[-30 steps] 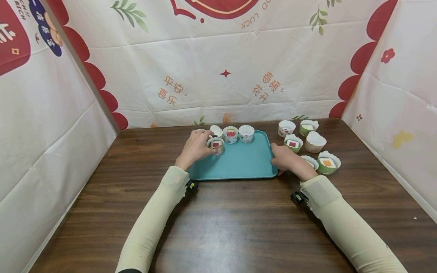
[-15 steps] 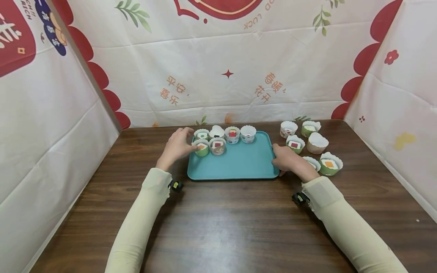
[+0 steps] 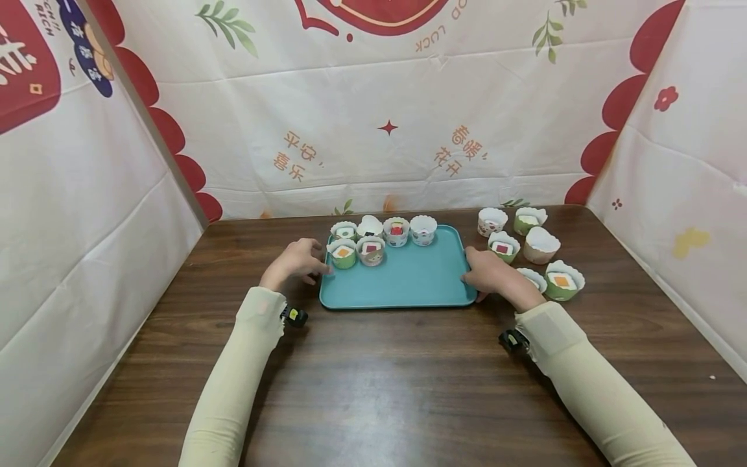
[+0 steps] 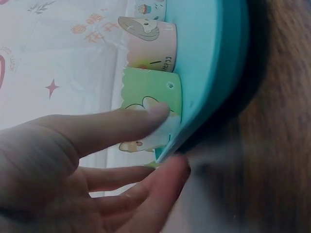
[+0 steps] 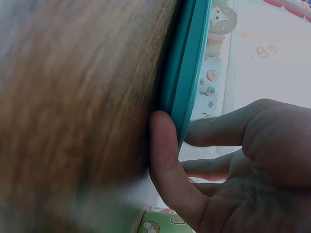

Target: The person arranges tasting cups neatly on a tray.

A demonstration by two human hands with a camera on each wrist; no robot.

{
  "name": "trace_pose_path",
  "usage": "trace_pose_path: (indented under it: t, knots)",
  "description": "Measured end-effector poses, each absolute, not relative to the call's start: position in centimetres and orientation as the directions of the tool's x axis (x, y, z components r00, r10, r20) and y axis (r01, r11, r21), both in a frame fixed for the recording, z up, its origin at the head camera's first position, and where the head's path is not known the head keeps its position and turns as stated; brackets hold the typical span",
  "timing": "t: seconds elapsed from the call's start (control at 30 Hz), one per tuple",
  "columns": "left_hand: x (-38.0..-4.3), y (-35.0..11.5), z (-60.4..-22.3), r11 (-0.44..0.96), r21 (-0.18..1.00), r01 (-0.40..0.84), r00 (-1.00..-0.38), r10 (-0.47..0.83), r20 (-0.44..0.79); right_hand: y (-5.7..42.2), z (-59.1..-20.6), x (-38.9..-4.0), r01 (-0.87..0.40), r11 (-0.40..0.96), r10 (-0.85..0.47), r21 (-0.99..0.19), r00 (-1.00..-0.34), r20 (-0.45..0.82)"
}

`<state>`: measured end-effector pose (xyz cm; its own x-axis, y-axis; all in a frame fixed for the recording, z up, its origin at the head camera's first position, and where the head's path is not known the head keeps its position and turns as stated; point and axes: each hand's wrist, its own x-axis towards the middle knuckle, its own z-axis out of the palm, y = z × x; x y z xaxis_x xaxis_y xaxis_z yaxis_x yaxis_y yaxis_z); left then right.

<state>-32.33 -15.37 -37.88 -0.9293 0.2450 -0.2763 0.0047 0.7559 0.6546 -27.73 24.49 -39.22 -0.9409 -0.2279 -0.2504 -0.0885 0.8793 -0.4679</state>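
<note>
A teal tray lies on the wooden table, with several paper baking cups in its back left part. My left hand is at the tray's left edge, fingers spread and slightly bent. In the left wrist view its thumb overlaps a green paper cup, and another fingertip is right at the tray's rim. My right hand grips the tray's right edge; in the right wrist view the rim runs between its fingers. The front left green cup holds a white piece with an orange square.
Right of the tray, several more paper cups stand on the table, including a tan one and a green one near my right forearm. A printed cloth wall closes off the back, with similar cloth at both sides.
My left hand has let go of the front left green cup and moved left and down to the tray's left edge. My right hand keeps its grip on the tray.
</note>
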Motion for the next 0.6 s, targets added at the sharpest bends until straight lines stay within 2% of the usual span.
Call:
trace_pose_path:
  t: [0.33,0.6]
  knots:
    - [-32.7,-14.9,-38.7,0.704,0.708,-0.058,-0.89,0.284,-0.355,24.7,-38.1,-27.3,-0.12,0.881,-0.242,-0.458,-0.946,-0.216]
    - [-32.6,-14.9,-38.9,0.713,0.698,-0.063,-0.89,0.276,-0.362,25.2,-36.8,-27.3,-0.21,0.888,-0.237,-0.409,-0.971,-0.016]
